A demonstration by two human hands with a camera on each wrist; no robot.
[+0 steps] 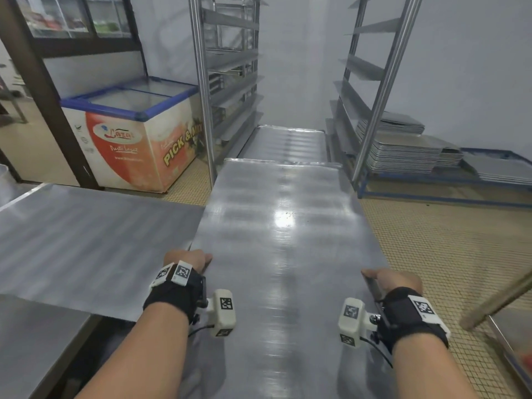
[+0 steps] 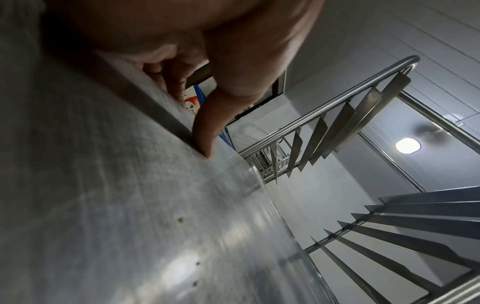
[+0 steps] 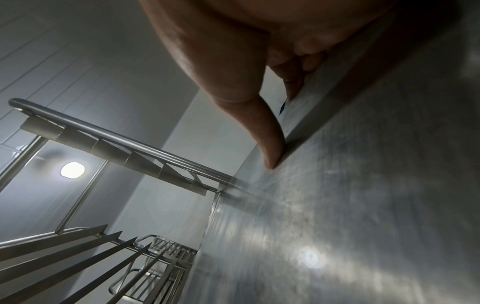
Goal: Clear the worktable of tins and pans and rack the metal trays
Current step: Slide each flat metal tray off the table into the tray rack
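Steel sheet is filling the near view: a large metal tray [image 1: 276, 240] is being held out level over the tiled floor [image 1: 449, 249], its far end pointing at the rack [image 1: 203, 90] ahead. The left hand [image 1: 187, 259] is gripping the tray's left long edge, thumb lying on the top face and fingers [image 2: 171, 82] curling under the rim; the left wrist view is showing that thumb pressing right at the raised lip. The right hand [image 1: 394, 279] is gripping the right long edge the same way, thumb on top and fingers [image 3: 296, 82] wrapping beneath. To the left, the bench [image 1: 34, 341] is carrying another flat tray [image 1: 86, 240], lying just beside the held one. Beyond the held tray's far end a second tray [image 1: 285, 142] is sitting low between the rack's uprights, on its angled side runners. Left of the rack a chest freezer [image 1: 135, 139] with a blue-framed glass lid is standing against the wall. Right of the rack, stacks of trays [image 1: 403, 154] are resting on a low blue frame [image 1: 431, 194] near the wall.
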